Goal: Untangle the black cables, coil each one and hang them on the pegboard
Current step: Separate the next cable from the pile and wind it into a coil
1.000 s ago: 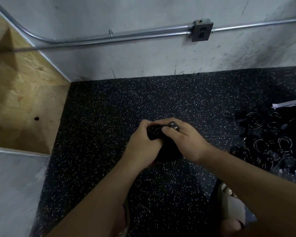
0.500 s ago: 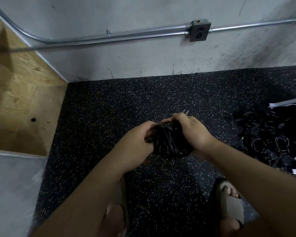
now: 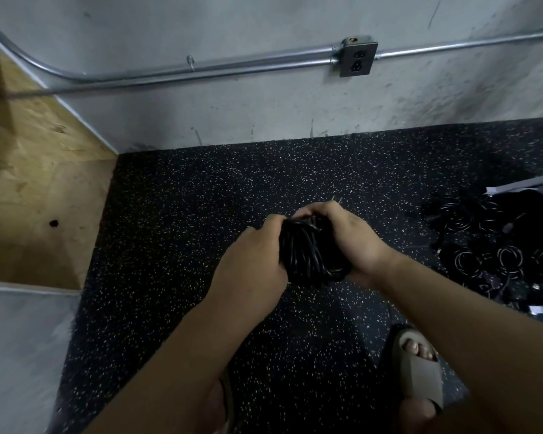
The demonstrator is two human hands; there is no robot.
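A coiled black cable (image 3: 308, 252) sits bundled between both hands at the centre of the head view, above the speckled black floor. My left hand (image 3: 251, 261) grips its left side and my right hand (image 3: 348, 239) wraps its right side. Metal plug prongs (image 3: 336, 200) stick out past the fingers of my right hand. A pile of several other black cables (image 3: 496, 245) lies on the floor to the right. No pegboard is in view.
A grey wall carries metal conduit (image 3: 201, 68) and an outlet box (image 3: 358, 59). A plywood panel (image 3: 38, 183) stands at the left. A white sheet edge (image 3: 521, 186) lies behind the pile. My sandalled right foot (image 3: 417, 368) is at the bottom right.
The coil has turned in my hands so its strands now face up. Both hands have shifted their hold on it, and the plug prongs have moved behind my right fingers.
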